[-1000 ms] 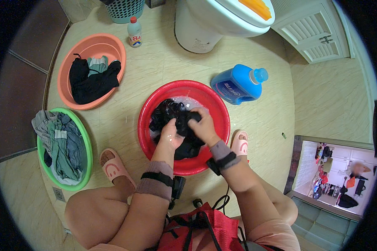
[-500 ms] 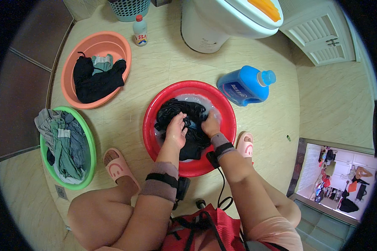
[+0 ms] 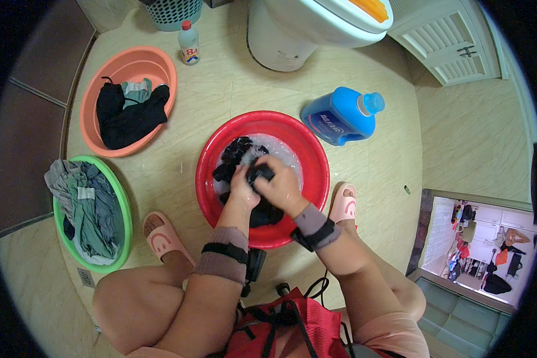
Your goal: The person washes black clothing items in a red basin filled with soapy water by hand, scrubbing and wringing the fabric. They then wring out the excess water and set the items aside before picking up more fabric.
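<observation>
Head view: both hands (image 3: 262,185) on black garment (image 3: 244,156)

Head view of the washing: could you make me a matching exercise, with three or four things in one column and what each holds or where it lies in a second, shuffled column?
Things:
1. red basin
2. orange basin
3. green basin
4. blue bottle

Places or states:
A. heaped with grey and green clothes
B. lying on its side on the floor
C. foamy water, both hands working a dark cloth
D. a black garment and a grey one

Pairs: 1-C, 2-D, 3-A, 4-B
</observation>
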Demonstrator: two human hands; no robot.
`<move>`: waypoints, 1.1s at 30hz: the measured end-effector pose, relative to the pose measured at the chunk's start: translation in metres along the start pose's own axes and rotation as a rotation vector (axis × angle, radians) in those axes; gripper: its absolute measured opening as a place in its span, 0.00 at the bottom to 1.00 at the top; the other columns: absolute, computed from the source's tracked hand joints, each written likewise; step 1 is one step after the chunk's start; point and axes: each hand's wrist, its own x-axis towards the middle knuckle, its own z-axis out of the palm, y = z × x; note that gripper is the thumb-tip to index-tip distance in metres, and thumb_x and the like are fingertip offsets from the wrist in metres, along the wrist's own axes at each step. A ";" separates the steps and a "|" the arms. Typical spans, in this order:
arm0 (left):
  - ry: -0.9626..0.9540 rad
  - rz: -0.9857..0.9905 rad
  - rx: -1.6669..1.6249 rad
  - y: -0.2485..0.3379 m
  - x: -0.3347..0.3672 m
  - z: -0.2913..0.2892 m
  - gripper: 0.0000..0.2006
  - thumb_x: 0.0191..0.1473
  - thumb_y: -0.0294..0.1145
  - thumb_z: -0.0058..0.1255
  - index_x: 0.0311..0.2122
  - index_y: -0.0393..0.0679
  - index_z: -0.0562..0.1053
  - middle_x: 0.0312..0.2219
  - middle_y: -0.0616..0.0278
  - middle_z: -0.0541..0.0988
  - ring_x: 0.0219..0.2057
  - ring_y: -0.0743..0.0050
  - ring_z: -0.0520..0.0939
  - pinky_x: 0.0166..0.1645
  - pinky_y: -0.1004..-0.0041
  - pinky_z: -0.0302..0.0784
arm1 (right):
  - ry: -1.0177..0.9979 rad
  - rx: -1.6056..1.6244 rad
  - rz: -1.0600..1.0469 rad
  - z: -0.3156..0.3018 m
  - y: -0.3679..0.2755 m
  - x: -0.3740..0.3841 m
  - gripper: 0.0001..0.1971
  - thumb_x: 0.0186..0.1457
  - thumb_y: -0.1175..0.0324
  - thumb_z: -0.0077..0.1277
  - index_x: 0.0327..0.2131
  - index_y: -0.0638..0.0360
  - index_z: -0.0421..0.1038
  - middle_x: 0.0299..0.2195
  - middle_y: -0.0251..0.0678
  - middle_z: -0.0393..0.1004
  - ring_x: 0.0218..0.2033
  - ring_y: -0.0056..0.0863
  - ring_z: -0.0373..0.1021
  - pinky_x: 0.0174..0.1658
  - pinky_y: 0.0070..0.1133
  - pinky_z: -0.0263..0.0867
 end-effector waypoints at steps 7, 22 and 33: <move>0.230 0.129 0.548 -0.002 -0.026 0.060 0.24 0.53 0.36 0.50 0.56 0.53 0.64 0.57 0.61 0.63 0.61 0.61 0.55 0.62 0.51 0.50 | 0.003 -0.198 0.518 0.002 0.118 0.000 0.30 0.49 0.71 0.50 0.56 0.63 0.51 0.37 0.60 0.73 0.39 0.55 0.72 0.44 0.38 0.67; 0.045 0.045 0.166 0.013 -0.012 0.033 0.24 0.52 0.48 0.51 0.49 0.44 0.70 0.47 0.55 0.74 0.49 0.62 0.73 0.59 0.60 0.63 | -0.117 0.122 0.038 0.001 0.033 0.002 0.19 0.40 0.69 0.53 0.40 0.54 0.70 0.37 0.44 0.74 0.38 0.43 0.73 0.41 0.31 0.68; -0.114 -0.100 0.054 -0.013 0.006 -0.005 0.16 0.59 0.41 0.38 0.45 0.43 0.72 0.41 0.58 0.77 0.43 0.62 0.77 0.51 0.63 0.72 | 0.069 0.022 0.004 -0.003 -0.003 -0.008 0.16 0.41 0.63 0.56 0.37 0.53 0.70 0.29 0.45 0.75 0.31 0.46 0.74 0.36 0.33 0.70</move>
